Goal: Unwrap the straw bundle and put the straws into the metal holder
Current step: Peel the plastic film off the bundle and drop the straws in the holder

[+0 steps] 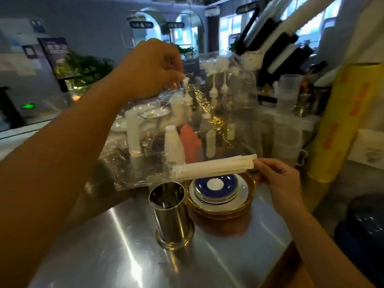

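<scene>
The right hand (277,175) pinches one end of the white straw bundle (214,167), holding it level in the air just above the open metal holder (172,215) and a stack of saucers (218,190). The left hand (151,67) is raised high, its fingers closed on the clear plastic wrap (207,113), which stretches down in a sheet to the bundle's far end. The holder stands upright on the steel surface (104,256)
</scene>
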